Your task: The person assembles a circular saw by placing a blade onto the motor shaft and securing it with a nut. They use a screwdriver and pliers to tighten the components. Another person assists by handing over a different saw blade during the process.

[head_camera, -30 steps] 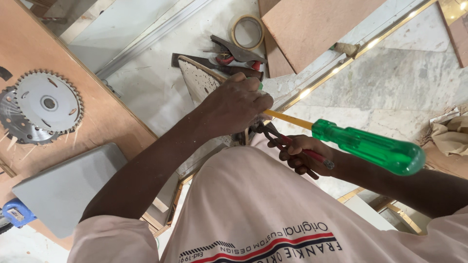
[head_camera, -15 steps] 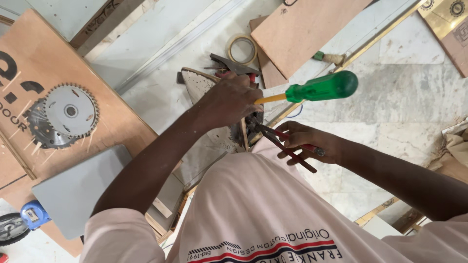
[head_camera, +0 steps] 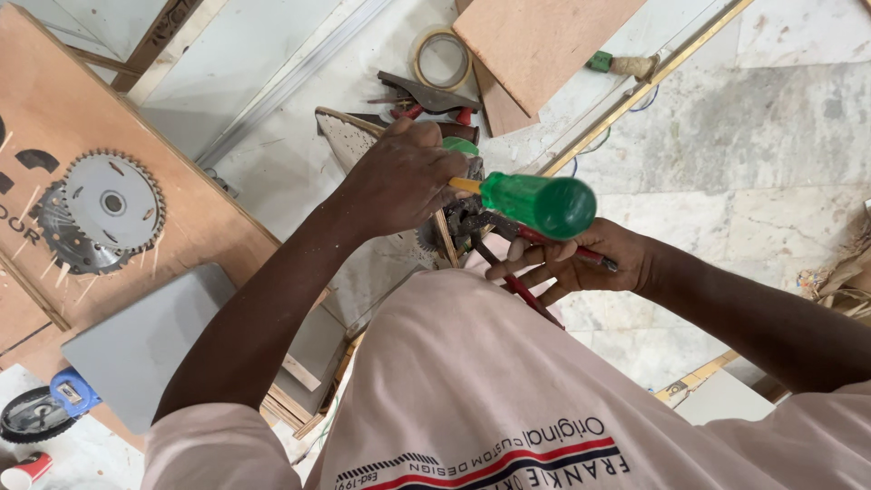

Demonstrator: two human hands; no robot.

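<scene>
Below, left hand (head_camera: pixel 404 181) gripping one green screwdriver (head_camera: pixel 531 201), right hand (head_camera: pixel 581 263) clasping one red-handled pliers (head_camera: pixel 508 240).

The person wore a pale pinkish-beige T-shirt (head_camera: pixel 508 381) with short sleeves. The left sleeve (head_camera: pixel 213 445) ended just above the elbow, well back from the left hand (head_camera: pixel 404 177); the forearm between was bare. The right sleeve (head_camera: pixel 817 436) sat equally far behind the right hand (head_camera: pixel 581 263), its arm also bare. Across the shirt's chest ran a printed design (head_camera: pixel 481 458): dark lettering over red and dark blue stripes, upside down in the head view. Neither wrist bore anything, and no rings were seen on the fingers.
</scene>
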